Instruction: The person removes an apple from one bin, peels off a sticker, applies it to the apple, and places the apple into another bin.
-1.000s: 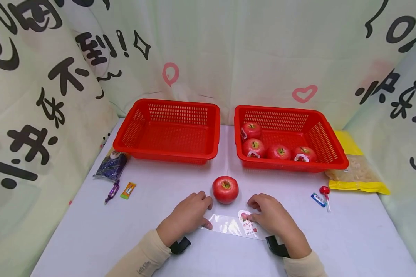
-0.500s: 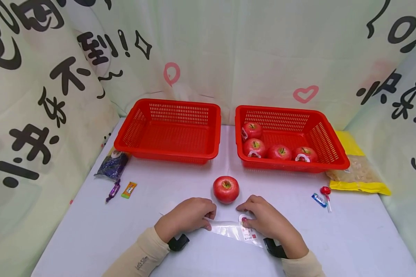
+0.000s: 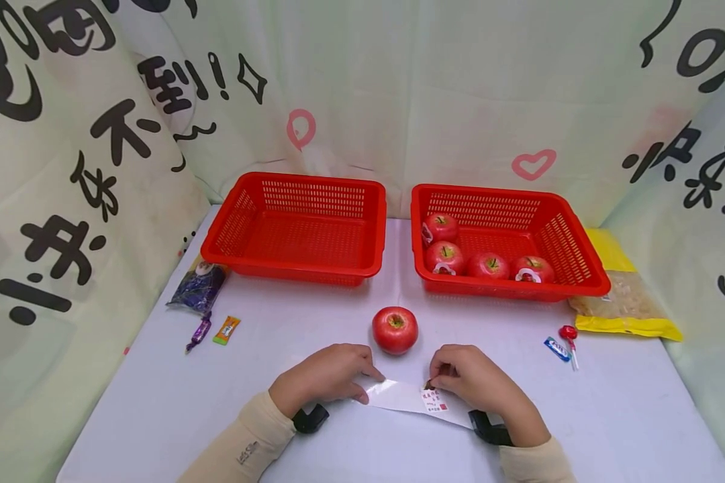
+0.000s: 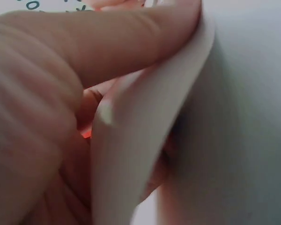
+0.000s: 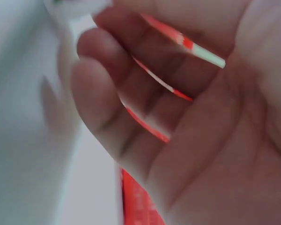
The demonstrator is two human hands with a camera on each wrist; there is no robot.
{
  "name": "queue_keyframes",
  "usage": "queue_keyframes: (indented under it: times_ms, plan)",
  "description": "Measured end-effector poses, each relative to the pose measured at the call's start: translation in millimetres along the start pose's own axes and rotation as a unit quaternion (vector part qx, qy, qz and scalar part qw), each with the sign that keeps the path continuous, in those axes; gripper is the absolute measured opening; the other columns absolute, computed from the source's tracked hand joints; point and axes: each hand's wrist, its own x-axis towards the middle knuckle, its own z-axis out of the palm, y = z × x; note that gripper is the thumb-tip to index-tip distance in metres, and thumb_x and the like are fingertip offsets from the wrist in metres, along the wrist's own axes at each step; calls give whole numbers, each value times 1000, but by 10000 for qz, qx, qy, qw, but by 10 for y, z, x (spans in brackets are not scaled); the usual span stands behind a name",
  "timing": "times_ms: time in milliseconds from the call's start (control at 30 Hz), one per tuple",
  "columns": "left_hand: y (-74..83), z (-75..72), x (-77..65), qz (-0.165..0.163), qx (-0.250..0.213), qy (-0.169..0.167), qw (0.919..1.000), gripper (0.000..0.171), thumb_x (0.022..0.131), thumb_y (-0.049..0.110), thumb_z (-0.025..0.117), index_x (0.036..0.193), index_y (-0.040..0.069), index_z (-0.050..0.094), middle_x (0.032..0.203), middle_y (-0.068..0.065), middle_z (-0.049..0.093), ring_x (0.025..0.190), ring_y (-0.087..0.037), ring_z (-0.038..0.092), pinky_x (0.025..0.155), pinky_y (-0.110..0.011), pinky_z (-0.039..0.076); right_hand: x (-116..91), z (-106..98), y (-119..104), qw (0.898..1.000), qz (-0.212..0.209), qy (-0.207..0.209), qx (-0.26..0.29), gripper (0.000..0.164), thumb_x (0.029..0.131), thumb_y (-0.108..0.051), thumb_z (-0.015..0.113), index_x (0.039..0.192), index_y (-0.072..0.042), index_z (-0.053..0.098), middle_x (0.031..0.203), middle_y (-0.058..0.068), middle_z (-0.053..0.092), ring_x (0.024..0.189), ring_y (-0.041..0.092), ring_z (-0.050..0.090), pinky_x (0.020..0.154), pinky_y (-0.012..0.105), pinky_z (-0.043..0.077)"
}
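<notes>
My left hand (image 3: 331,377) grips the left end of a glossy clear strip (image 3: 399,396), thumb on one side and fingers on the other. In the left wrist view the strip (image 4: 131,126) curves between thumb and fingers. At the strip's right part, my right hand (image 3: 480,380) pinches the upper end of a sticker (image 3: 433,401) with red print. That end is bent up from the strip; its lower part lies flat. In the right wrist view the other fingers of the right hand (image 5: 178,108) are loosely curled. A red apple (image 3: 395,330) stands just beyond both hands.
A red basket (image 3: 302,274) stands at the back left. Another red basket (image 3: 507,290), at the back right, holds several apples with stickers. Bagged goods (image 3: 199,287) and wrapped sweets (image 3: 226,330) lie left; a yellow bag (image 3: 625,302) and a lollipop (image 3: 568,333) lie right.
The right hand's fingers have drawn in and now pinch the sticker's top end, which has lifted off the strip. The left hand has shifted slightly and keeps its end of the strip.
</notes>
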Motion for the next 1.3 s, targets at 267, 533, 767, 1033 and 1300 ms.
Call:
queue_keyframes:
  times_ms: [267, 533, 767, 1033, 1300]
  plan:
    - [-24, -32, -29, 47, -255, -31, 9997, 41, 85, 26, 91, 125, 26, 80, 102, 8, 66, 90, 0, 54, 81, -14, 50, -176, -213, 197, 9878, -734, -3, 1372, 14, 93, -8, 77, 94, -21, 73, 91, -9, 72, 87, 10, 65, 81, 24, 58]
    - [-9, -34, -40, -42, -338, -14, 9994, 38, 86, 24, 88, 124, 25, 81, 103, 9, 65, 88, 0, 53, 79, -13, 49, -205, -243, 276, 9450, -1670, 810, 2692, 25, 89, 15, 61, 96, -9, 66, 93, 3, 69, 87, 17, 67, 82, 27, 60]
    - [-13, -35, -43, 175, 110, 564, 9982, 31, 87, 37, 87, 117, 29, 83, 103, 11, 64, 93, -1, 54, 81, -15, 49, -171, -196, 235, 9257, -1517, 1504, 3123, 21, 91, 20, 57, 100, 1, 61, 98, 0, 67, 89, 12, 67, 81, 22, 62]
    - [-23, -151, 223, -380, -728, 2483, 9652, 44, 82, 33, 92, 119, 18, 73, 119, -1, 67, 111, -18, 65, 93, -32, 62, -105, -123, 173, 9326, -1466, 1503, 2934, 15, 93, 16, 63, 107, 9, 61, 99, -1, 67, 85, 12, 65, 79, 19, 60]
    - [-33, -125, 492, -874, -1504, 1850, 9672, 89, 75, 33, 97, 151, 22, 52, 150, -1, 58, 139, -23, 55, 110, -49, 56, -73, -49, 141, 9461, -1045, 1373, 2741, 16, 94, 10, 67, 110, 8, 63, 101, 0, 68, 86, 14, 67, 80, 20, 61]
